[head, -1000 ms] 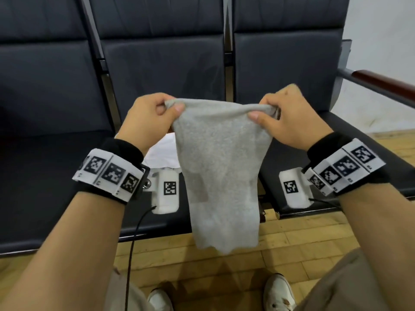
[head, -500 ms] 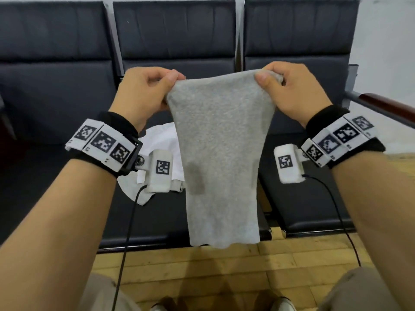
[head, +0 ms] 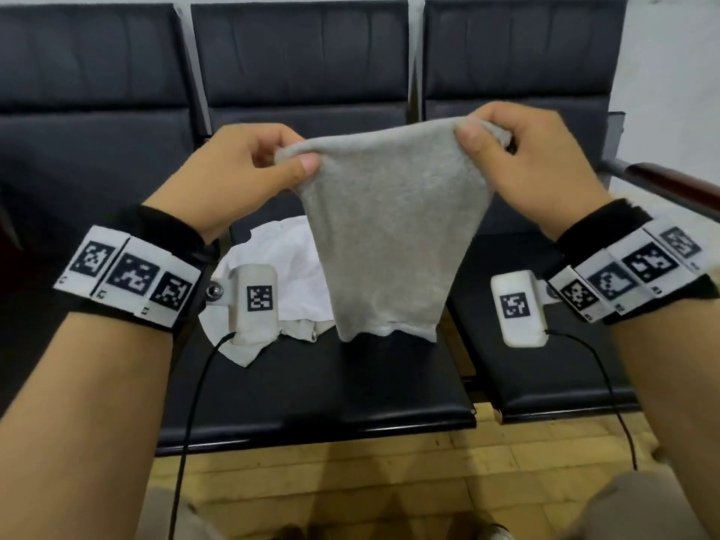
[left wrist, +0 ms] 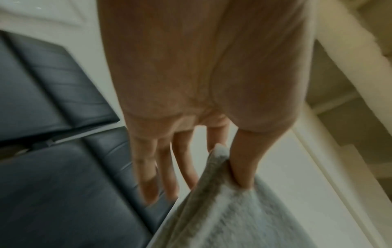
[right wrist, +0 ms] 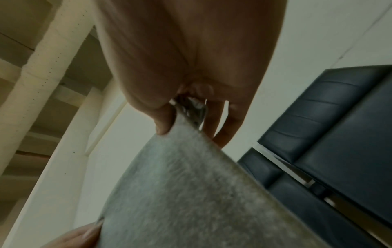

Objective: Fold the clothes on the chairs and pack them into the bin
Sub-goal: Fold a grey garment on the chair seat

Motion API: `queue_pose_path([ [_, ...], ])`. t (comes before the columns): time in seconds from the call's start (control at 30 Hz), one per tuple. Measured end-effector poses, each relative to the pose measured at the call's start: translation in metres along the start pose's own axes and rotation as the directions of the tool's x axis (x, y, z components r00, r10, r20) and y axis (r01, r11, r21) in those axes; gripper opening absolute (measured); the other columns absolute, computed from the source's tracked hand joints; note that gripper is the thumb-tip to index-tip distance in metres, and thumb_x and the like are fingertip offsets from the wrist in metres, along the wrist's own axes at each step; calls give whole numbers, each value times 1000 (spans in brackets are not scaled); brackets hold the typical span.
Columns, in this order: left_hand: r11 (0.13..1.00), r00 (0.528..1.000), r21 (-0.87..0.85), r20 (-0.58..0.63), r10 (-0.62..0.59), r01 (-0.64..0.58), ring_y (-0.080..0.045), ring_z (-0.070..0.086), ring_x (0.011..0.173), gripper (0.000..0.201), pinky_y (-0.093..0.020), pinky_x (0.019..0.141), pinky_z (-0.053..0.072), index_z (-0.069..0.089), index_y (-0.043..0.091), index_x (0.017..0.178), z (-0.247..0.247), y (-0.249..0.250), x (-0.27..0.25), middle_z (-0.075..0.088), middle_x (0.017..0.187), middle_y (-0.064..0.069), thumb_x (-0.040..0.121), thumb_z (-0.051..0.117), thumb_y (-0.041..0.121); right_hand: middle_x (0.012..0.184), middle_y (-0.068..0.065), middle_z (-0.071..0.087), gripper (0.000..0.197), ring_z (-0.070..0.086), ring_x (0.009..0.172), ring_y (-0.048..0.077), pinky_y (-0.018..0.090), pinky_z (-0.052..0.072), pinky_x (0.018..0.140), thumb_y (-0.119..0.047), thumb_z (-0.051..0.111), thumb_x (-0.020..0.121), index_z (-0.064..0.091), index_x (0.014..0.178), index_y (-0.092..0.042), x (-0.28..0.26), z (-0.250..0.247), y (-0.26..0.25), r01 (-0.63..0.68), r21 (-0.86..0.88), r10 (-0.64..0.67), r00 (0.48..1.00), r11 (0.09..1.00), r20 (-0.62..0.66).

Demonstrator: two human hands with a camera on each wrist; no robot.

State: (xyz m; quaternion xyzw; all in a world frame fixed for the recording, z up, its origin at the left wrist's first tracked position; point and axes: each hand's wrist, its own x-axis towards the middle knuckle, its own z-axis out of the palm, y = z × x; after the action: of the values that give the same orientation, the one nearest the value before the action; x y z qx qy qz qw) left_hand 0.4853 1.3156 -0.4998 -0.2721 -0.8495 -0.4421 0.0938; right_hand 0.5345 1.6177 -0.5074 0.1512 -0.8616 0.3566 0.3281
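A grey knit garment (head: 389,228) hangs in the air over the middle black chair seat (head: 331,391). My left hand (head: 249,169) pinches its top left corner between thumb and forefinger, and my right hand (head: 518,157) pinches the top right corner. The cloth narrows toward its lower edge. In the left wrist view the thumb presses the grey garment (left wrist: 233,218) while the other fingers (left wrist: 148,167) stay straight. The right wrist view shows the grey garment (right wrist: 191,193) bunched inside the right hand's grip. A white garment (head: 280,267) lies crumpled on the middle seat behind the grey one. No bin is in view.
Three black chairs stand in a row with upright backrests (head: 304,60). A wooden armrest (head: 678,185) juts out at the right. The right seat (head: 545,376) holds no clothes. Wooden floor (head: 350,481) runs in front of the chairs, with my shoes at the bottom edge.
Both hands carried the grey garment forward over the middle seat and lowered it slightly. The grip on both top corners is unchanged.
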Motion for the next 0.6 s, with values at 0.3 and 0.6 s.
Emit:
queue_pose_path([
  [0.3,827,687,-220,683,-249,518,-21,69,75,16,-31,76,62,69,9,94,48,-69,-51,71,85,-8,93,62,22,79,-11,70,22,64,75,2,14,46,74,-36,59,97,73,80,-33,-82,24,38,-335,161,115,671,928,733],
  [0.6,814,509,61,753,-418,578,-37,74,102,23,-53,95,59,66,7,107,96,-133,-58,77,101,-13,96,67,27,61,-11,61,21,53,56,0,15,45,61,-33,55,105,66,92,-20,-127,74,89,-370,-30,227,502,928,835],
])
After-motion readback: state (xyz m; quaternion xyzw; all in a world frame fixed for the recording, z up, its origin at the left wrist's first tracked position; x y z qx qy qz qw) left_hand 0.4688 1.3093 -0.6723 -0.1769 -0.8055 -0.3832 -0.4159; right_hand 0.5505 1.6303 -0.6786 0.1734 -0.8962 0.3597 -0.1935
